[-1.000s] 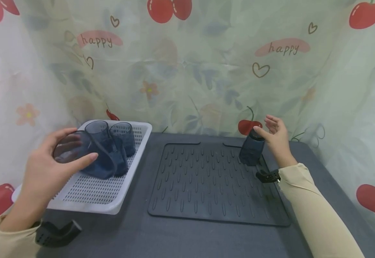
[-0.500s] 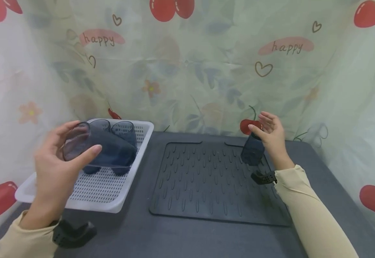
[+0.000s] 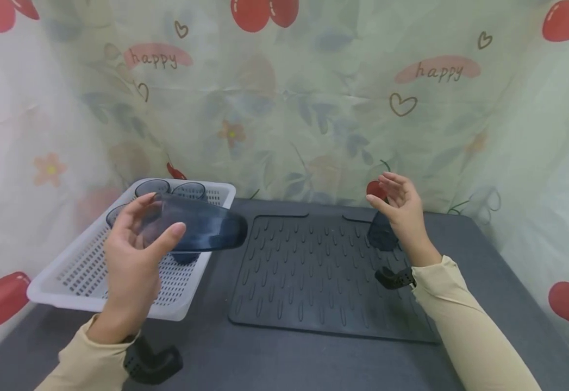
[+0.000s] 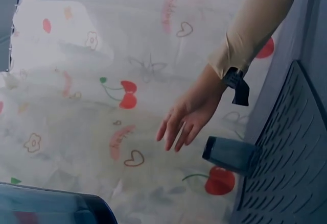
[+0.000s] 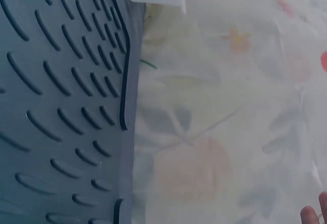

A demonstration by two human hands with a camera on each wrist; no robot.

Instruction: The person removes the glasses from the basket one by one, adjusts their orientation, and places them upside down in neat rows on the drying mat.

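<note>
My left hand (image 3: 135,255) grips a blue-tinted drinking glass (image 3: 211,225) by its rim end. The glass lies nearly level in the air over the white basket's right side, its base pointing right; part of it shows in the left wrist view as a blue glass (image 4: 51,206). On the dark ridged mat (image 3: 308,282), a second glass (image 3: 381,233) stands upside down at the far right corner. My right hand (image 3: 404,217) hovers by that glass, fingers relaxed and holding nothing. In the left wrist view, a gap separates the right hand (image 4: 191,114) from the standing glass (image 4: 235,155).
The white perforated basket (image 3: 167,312) stands at the left with several more glasses (image 3: 189,190) inside, partly hidden by the left hand and its glass. A grey cloth (image 3: 245,358) covers the table. Printed curtains (image 3: 284,136) close off the back and sides.
My left hand has carried its glass up and to the right, turning it level. The right hand has drawn slightly left, away from the standing glass.
</note>
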